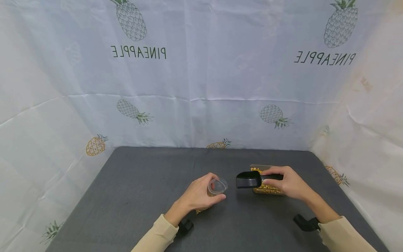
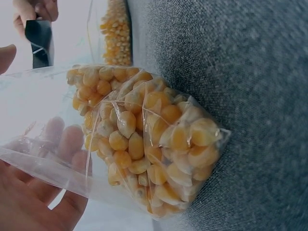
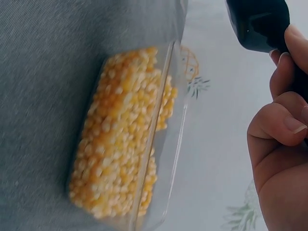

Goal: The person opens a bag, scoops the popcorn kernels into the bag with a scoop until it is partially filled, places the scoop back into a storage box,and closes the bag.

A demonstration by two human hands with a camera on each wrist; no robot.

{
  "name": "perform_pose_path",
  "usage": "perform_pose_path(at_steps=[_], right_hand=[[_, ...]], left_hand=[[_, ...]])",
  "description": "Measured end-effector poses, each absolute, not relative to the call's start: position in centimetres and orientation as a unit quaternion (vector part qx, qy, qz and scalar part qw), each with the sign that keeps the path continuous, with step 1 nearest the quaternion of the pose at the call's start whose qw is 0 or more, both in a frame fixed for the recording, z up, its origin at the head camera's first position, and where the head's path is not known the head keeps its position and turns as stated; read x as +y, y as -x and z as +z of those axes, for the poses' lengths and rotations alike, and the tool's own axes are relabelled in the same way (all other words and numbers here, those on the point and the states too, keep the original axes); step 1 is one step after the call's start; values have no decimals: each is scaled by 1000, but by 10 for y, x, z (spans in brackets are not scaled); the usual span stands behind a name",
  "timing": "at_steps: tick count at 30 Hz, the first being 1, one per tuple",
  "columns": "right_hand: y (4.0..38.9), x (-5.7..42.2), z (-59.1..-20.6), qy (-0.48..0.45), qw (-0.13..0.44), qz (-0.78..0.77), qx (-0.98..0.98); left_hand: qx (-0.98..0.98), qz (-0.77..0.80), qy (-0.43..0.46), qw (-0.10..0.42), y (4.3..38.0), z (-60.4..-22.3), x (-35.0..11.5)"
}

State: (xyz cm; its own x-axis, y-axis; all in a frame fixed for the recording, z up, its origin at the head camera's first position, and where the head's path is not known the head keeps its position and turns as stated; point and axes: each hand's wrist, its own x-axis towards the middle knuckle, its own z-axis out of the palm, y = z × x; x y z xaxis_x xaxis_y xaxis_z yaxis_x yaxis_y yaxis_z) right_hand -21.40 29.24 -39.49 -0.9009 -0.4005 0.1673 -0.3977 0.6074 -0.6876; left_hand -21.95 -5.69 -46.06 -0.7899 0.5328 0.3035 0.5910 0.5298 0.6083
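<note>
My left hand (image 1: 201, 194) holds a clear plastic bag (image 1: 217, 186) by its upper part, the mouth spread and facing up. In the left wrist view, yellow corn kernels (image 2: 130, 130) fill the bag's lower part, which is close to the table. My right hand (image 1: 291, 183) grips a black scoop (image 1: 248, 180) by its handle, level and pointing left toward the bag. No kernels show in the scoop. Beneath the right hand stands a clear rectangular container (image 3: 175, 159) with many corn kernels (image 3: 110, 144) inside, partly hidden by that hand in the head view.
A dark grey table (image 1: 141, 189) lies under everything. White curtains (image 1: 189, 77) with pineapple prints surround its back and sides. Black wrist straps (image 1: 306, 223) show on both forearms.
</note>
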Motion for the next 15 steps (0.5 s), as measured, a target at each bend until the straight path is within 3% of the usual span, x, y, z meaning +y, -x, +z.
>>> perform_pose_path(at_steps=[15], right_hand=[[213, 324, -404, 180, 0, -366, 913]], left_hand=[[-877, -364, 314, 31, 218, -460, -57]])
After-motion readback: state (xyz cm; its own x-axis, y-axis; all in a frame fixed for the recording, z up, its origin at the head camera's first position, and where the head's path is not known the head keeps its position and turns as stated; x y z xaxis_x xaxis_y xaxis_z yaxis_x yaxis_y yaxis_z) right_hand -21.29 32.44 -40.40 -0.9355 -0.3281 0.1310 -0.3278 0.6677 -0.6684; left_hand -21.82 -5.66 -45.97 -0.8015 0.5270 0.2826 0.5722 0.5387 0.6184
